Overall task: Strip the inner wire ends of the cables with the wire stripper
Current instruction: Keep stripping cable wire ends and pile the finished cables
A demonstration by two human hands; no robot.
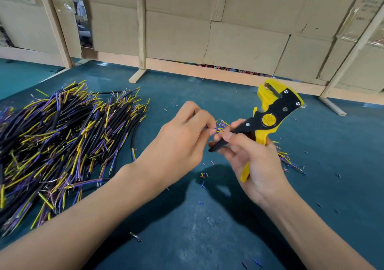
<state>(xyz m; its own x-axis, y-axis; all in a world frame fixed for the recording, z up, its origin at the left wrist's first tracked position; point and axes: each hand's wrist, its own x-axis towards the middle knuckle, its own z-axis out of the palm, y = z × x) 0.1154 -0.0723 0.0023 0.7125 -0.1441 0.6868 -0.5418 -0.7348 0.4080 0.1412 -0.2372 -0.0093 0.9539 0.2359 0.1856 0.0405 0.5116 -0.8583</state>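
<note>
The wire stripper (276, 112) is being held in the right hand (255, 161), fingers curled round its yellow and black handles, with the head tilted up and away from the work; it is judged that the tool is being parked there so that the fingertips are left free to help with the wires. Thin yellow and blue inner wires (220, 125) are being pinched between the thumb and fingertips of the left hand (182, 143), just beside the right hand's fingertips; whether one strand is being separated from the others cannot be told, since the fingers are covering the cable's body. The stripper's jaws are not being applied to any wire at this moment, so a strand is probably being singled out for feeding. A large pile of cables (62, 145) is lying on the blue table (207, 217) to the left, within reach of the left hand, likely as stock. A smaller bunch of wires (288, 159) is lying behind the right hand, possibly as a separate lot. Short cut bits of insulation (203, 175) are being left scattered beneath the hands.
</note>
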